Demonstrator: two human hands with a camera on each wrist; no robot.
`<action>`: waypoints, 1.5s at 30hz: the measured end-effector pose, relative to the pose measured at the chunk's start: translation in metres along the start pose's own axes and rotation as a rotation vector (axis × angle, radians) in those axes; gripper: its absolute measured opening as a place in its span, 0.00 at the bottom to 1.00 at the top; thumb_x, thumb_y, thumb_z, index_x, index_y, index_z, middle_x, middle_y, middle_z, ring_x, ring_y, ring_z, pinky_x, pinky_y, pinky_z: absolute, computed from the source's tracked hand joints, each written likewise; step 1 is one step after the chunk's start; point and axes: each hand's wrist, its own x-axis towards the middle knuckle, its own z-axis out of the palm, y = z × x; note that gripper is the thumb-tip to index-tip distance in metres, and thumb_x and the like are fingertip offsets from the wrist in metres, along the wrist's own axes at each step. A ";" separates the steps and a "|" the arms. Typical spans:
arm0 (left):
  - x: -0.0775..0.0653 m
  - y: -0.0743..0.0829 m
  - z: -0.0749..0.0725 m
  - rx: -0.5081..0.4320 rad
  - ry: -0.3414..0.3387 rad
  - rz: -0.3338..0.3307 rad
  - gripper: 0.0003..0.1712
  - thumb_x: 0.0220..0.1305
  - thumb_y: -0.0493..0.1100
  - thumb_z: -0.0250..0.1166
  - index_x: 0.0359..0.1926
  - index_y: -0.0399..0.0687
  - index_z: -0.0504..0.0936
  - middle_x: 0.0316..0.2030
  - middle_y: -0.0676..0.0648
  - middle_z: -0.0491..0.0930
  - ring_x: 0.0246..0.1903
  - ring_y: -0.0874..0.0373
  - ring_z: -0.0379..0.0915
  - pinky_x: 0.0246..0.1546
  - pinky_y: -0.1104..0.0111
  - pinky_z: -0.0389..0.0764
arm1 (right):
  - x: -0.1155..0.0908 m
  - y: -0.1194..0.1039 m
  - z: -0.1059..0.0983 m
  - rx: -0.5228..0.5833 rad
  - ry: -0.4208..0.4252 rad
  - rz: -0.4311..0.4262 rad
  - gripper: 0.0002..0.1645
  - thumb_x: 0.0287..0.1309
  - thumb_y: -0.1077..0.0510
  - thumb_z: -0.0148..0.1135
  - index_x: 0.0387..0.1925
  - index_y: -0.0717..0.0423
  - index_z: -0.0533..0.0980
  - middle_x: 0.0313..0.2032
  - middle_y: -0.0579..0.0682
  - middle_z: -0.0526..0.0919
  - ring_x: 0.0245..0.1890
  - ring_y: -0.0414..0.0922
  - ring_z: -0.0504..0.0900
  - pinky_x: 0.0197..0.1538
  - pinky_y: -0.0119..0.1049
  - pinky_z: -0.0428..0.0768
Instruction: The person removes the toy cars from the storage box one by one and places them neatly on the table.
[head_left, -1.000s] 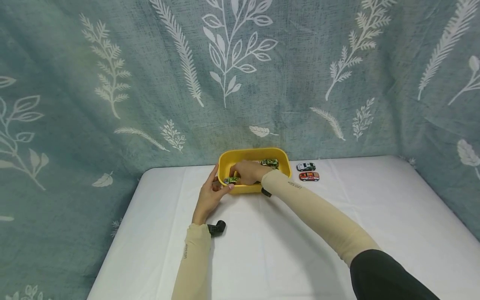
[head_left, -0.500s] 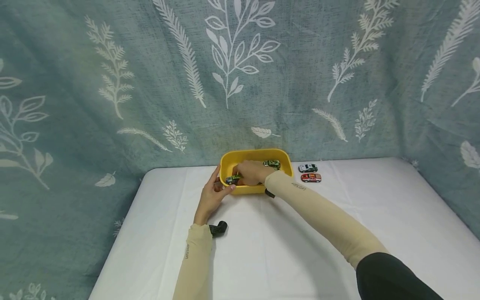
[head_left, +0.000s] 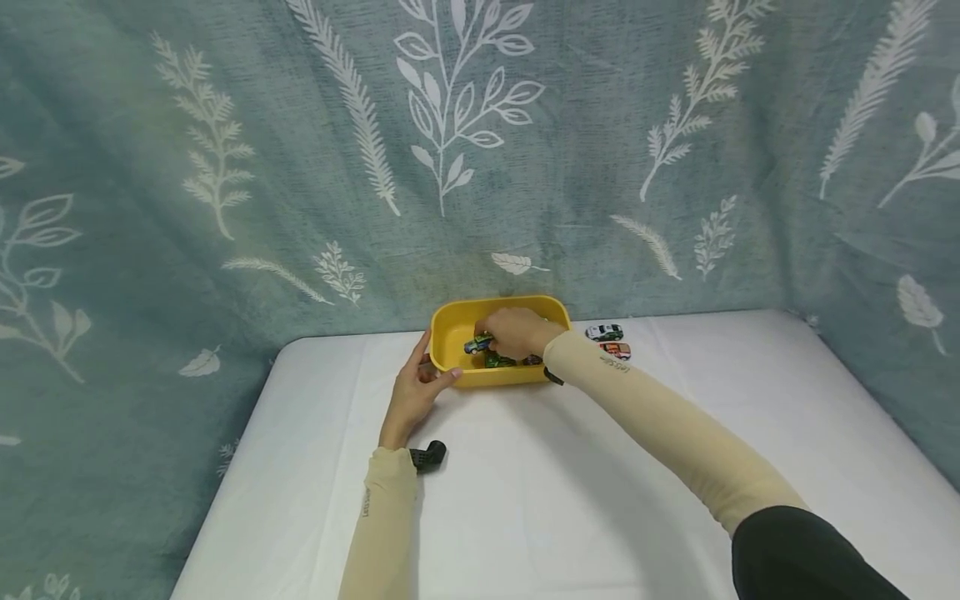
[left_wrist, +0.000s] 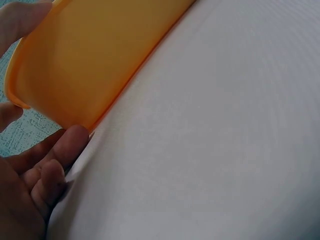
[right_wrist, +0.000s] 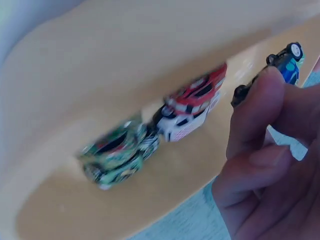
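Observation:
My right hand (head_left: 517, 333) pinches a small blue-green toy car (head_left: 477, 343) between thumb and finger, inside the yellow plastic bin (head_left: 495, 378). In the right wrist view the held car (right_wrist: 291, 70) is tilted, its wheels showing. Below it in the bin lie a green patterned toy car (right_wrist: 112, 157), a red toy car (right_wrist: 202, 92) and a white toy car (right_wrist: 182, 126). My left hand (head_left: 411, 396) grips the bin's left front corner, thumb at the front rim and fingers along the left side. The right forearm hides part of the bin.
On the white-covered table (head_left: 480, 500), right of the bin, a white-and-green toy car (head_left: 604, 332) stands behind a red-orange toy car (head_left: 618, 350), which the right sleeve partly covers. A leaf-patterned curtain (head_left: 570, 167) hangs right behind the bin.
My right hand has lifted the blue-green car from the bin's front left corner and moved it back and right. Cars along the bin's front wall are now uncovered. The left hand stays put.

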 end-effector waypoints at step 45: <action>-0.003 0.002 0.006 0.008 0.011 -0.023 0.56 0.65 0.54 0.77 0.86 0.66 0.54 0.61 0.38 0.78 0.42 0.52 0.73 0.39 0.68 0.74 | -0.119 0.085 -0.017 -0.034 0.194 0.195 0.24 0.73 0.63 0.62 0.68 0.55 0.76 0.59 0.59 0.81 0.51 0.57 0.86 0.49 0.52 0.86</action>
